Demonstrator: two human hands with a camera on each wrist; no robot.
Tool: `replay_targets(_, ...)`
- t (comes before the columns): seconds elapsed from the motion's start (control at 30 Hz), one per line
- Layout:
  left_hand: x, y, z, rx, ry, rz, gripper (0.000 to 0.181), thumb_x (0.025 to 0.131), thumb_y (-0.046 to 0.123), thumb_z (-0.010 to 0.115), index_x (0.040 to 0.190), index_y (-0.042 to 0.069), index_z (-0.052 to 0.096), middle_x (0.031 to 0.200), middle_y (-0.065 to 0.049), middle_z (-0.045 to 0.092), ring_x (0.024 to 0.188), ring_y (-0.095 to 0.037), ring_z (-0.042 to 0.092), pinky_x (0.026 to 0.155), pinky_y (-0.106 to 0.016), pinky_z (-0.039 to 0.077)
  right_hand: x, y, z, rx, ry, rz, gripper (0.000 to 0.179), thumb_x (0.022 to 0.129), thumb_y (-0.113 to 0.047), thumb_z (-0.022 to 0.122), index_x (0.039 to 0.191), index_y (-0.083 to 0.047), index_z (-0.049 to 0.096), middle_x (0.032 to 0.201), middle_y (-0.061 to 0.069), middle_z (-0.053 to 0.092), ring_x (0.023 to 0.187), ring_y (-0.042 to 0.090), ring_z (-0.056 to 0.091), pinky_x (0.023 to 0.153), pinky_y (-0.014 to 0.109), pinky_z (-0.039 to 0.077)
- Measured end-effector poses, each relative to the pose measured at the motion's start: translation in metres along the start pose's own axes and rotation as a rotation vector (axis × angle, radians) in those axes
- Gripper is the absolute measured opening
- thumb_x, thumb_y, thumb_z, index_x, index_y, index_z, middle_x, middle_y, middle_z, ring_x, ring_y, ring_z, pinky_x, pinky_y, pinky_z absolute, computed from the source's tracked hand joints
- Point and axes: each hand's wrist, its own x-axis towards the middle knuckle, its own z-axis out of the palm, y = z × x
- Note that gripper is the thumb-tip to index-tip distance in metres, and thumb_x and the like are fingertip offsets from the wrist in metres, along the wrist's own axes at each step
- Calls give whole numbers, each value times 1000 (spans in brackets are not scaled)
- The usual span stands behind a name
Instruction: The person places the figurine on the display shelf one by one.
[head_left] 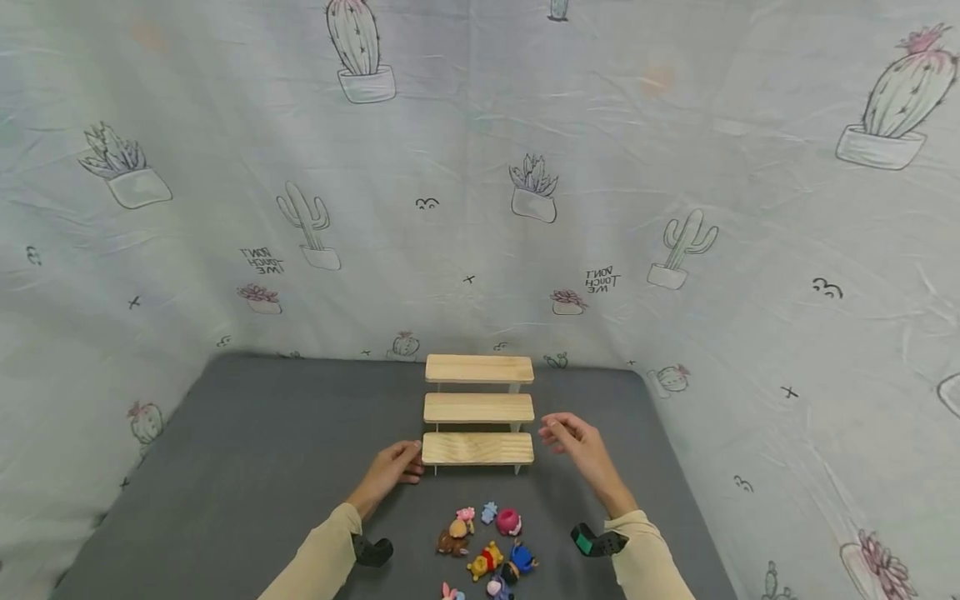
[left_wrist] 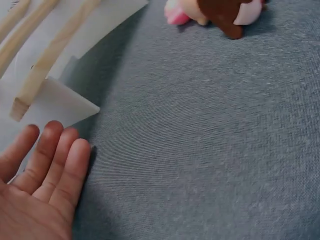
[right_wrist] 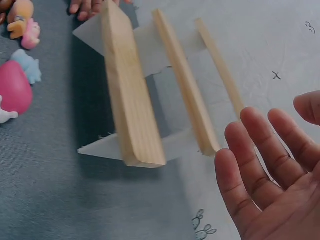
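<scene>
A three-tier stand with pale wooden shelves (head_left: 477, 448) on white side supports (left_wrist: 67, 102) stands on the grey table. At its left end is my left hand (head_left: 392, 468), fingers loosely extended, fingertips right by the lowest shelf and the side support. My right hand (head_left: 581, 450) hovers off the right end of the stand, near the middle shelf (right_wrist: 185, 82), its fingers relaxed and holding nothing. In the right wrist view, the fingers (right_wrist: 260, 165) are spread a little with the palm showing.
Several small toy figures lie in front of the stand, among them a yellow bear in red (head_left: 485, 562), a blue figure (head_left: 522, 557), a brown one (head_left: 452, 543) and a pink rounded one (head_left: 508, 522). A cactus-print cloth (head_left: 480, 250) hangs behind the grey table (head_left: 285, 467).
</scene>
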Motion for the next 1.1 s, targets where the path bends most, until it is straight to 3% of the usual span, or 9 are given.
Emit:
replay_targets(0.2,-9,-7,12,35,2,-6,67,101,57,52,122,-6,66,114,-15,69,102,-19,64,84,-34,60,-10,10,4,25,-11,44,31,105,-31,58,120,-6,67,111,19,73,96,23,70,83,38,58)
replay_targets(0.37,-21,-9,25,37,23,-6,63,101,51,56,124,-7,65,117,-15,67,107,-23,63,87,-38,59,-20,20,0,33,-37,67,35,105,-29,58,121,0,66,107,15,74,94,20,70,84,41,58)
replay_targets(0.6,-44,-17,38,41,66,-32,54,101,47,58,116,-4,68,112,-13,67,102,-20,64,87,-35,58,-36,34,-6,62,-83,84,31,104,-29,59,118,-3,68,105,14,74,90,17,70,77,26,56)
replay_targets(0.87,-51,-16,38,126,52,-31,53,97,53,63,117,5,73,121,-7,67,105,-18,64,92,-39,55,-41,42,-2,45,-112,105,33,104,-32,58,120,-5,69,110,16,73,93,19,69,78,28,57)
replay_targets(1.1,-52,-15,39,117,51,-27,45,98,49,63,111,8,75,118,-5,67,103,-16,62,90,-34,53,-45,47,2,23,-113,132,34,103,-34,61,119,-6,70,109,14,74,92,15,68,77,28,56)
